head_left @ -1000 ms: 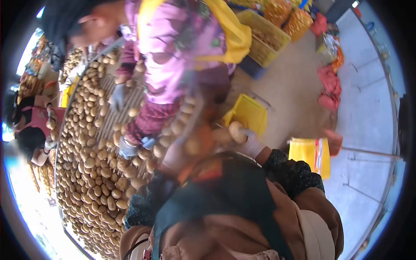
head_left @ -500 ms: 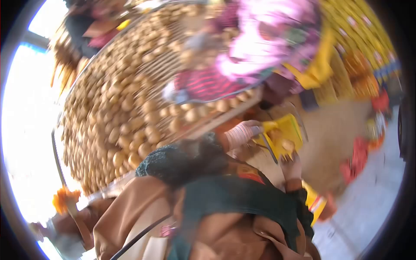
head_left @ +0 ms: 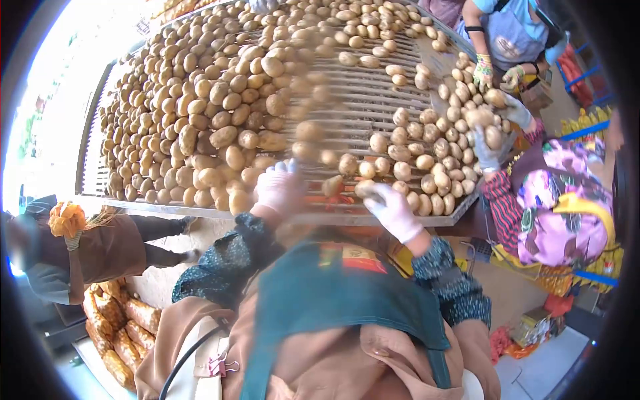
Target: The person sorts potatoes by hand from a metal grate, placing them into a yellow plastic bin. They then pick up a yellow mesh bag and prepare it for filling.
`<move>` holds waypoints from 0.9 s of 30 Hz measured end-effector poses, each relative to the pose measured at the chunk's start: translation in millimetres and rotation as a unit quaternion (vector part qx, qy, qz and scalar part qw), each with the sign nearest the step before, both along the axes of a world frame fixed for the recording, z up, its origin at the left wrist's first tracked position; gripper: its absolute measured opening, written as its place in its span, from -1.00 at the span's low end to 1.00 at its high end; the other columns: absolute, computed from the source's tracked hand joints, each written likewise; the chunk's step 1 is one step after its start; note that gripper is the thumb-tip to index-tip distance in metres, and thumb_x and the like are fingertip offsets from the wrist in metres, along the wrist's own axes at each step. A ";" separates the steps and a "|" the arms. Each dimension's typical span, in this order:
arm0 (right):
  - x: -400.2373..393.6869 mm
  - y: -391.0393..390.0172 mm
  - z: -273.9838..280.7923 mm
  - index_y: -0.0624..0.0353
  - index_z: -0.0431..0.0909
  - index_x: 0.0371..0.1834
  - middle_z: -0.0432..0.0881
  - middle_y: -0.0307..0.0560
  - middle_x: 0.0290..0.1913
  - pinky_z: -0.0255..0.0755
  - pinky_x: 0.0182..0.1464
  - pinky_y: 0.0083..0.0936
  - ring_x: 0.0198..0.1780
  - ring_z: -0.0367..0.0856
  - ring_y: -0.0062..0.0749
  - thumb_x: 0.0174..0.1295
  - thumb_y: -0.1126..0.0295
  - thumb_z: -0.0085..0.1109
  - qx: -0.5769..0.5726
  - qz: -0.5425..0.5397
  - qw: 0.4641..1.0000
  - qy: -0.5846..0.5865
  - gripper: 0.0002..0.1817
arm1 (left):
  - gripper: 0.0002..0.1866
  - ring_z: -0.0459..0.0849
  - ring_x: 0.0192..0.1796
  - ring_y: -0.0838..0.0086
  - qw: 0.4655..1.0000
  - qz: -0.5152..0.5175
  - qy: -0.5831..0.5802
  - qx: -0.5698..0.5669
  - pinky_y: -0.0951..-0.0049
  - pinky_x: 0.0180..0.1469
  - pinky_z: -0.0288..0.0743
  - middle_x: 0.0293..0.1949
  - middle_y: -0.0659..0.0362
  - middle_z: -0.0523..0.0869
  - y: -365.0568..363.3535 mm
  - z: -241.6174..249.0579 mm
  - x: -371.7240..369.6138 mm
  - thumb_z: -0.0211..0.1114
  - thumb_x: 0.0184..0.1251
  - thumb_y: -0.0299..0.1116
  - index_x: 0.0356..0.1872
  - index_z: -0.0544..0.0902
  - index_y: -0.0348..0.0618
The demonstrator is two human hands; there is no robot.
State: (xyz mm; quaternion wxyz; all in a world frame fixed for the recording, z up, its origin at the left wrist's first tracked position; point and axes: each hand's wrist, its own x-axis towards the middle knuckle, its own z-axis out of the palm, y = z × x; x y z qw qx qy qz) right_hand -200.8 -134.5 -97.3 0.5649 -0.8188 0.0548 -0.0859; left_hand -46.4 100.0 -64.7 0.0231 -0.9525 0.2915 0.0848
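My left hand point(head_left: 277, 189), in a pale glove, is at the near side of the slatted sorting table point(head_left: 363, 90), beside the dense pile of potatoes point(head_left: 230, 100). Its fingers look stretched out, though motion blurs them. Farther right, my right hand point(head_left: 397, 213) wears a similar glove and has its thumb and fingers around a potato point(head_left: 368, 189) just above the table's front edge. Between my hands, several potatoes are smeared by movement. More potatoes point(head_left: 427, 157) lie scattered right of my right hand.
At the right, a co-worker's gloved hands point(head_left: 492, 143) handle potatoes; another person's patterned gloves point(head_left: 483, 72) are beyond. A person with an orange bundle point(head_left: 68, 219) stands at left. Filled mesh sacks point(head_left: 120, 333) lie at lower left. The table's metal rim point(head_left: 320, 219) runs before me.
The view has swung from the yellow container to the sorting table. Both my hands have left that container and are now over the potatoes, the right one holding a potato.
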 end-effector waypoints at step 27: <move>162.9 36.9 2.7 0.17 0.44 0.39 0.52 -0.14 0.30 0.37 0.31 -0.36 0.26 0.46 -0.37 0.20 -0.13 0.42 0.432 0.027 0.852 0.294 -0.18 | -0.52 0.58 0.18 0.39 0.641 0.101 0.529 -0.547 0.31 0.27 0.47 0.17 0.12 0.64 -20.2 -18.7 110.2 0.16 0.59 -0.09 0.32 0.52 -0.20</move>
